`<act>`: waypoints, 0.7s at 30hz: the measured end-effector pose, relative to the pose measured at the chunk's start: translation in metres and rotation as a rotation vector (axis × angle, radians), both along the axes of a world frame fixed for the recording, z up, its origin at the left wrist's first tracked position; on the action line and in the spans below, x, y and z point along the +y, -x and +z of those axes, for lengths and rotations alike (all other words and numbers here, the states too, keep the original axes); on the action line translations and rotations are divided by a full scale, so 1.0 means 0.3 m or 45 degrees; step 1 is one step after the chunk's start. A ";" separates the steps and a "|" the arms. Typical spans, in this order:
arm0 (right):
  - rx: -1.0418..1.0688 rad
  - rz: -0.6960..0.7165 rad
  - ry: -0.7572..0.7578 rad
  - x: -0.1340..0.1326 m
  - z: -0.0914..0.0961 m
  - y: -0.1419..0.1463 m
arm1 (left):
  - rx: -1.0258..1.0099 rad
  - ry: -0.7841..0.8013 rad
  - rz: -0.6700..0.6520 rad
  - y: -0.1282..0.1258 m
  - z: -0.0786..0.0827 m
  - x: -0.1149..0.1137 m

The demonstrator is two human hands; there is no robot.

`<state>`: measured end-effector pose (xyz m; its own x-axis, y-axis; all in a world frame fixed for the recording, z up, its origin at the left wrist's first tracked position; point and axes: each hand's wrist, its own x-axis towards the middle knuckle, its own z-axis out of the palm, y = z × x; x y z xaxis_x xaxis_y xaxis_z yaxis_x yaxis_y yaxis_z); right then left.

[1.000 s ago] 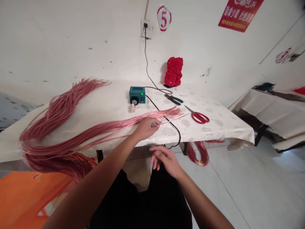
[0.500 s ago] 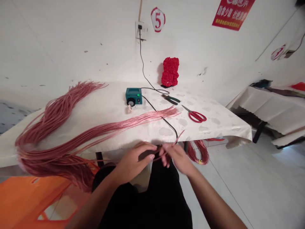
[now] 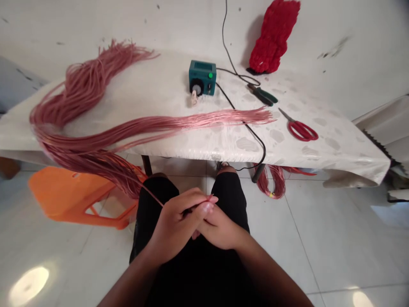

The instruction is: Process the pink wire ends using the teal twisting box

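My left hand [image 3: 179, 224] is closed, thumb and forefinger pinching near the tip of a thin pink wire [image 3: 153, 195]. That strand runs up to the left into a large bundle of pink wires [image 3: 124, 133] draped over the table edge. My right hand [image 3: 225, 228] is closed against the left one, its fingertips meeting the left thumb and forefinger at the wire's end. Most of its fingers are hidden behind the left hand. Both hands are above my lap, below the table's front edge.
On the white-covered table [image 3: 204, 147] are a teal control box [image 3: 202, 76] with a dial, green-handled pliers [image 3: 263, 94], red scissors [image 3: 300, 127] and a red fluffy object [image 3: 275, 36]. A black cable [image 3: 255, 136] crosses it. An orange stool [image 3: 67, 194] stands left; a wire coil [image 3: 271, 183] hangs right.
My view has tilted downward. My hands, apart half a second ago with a loose wire end sticking up from the right, have come together lower over my lap around the wire's end.
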<state>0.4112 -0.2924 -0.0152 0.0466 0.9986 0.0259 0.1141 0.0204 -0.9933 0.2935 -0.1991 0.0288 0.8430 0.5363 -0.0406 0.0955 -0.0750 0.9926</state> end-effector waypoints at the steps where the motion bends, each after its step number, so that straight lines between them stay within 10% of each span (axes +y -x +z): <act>1: -0.048 0.020 -0.026 -0.006 0.001 -0.012 | -0.005 -0.018 0.051 0.000 -0.002 0.002; 9: -0.073 -0.175 0.089 -0.089 0.056 -0.140 | 0.072 0.051 0.173 0.021 -0.017 0.018; 16: -0.086 -0.312 -0.059 -0.091 0.105 -0.134 | 0.143 -0.473 0.056 0.046 -0.004 -0.001; 21: -0.209 -0.309 -0.135 -0.095 0.134 -0.141 | 0.221 -0.479 0.057 0.055 -0.006 -0.008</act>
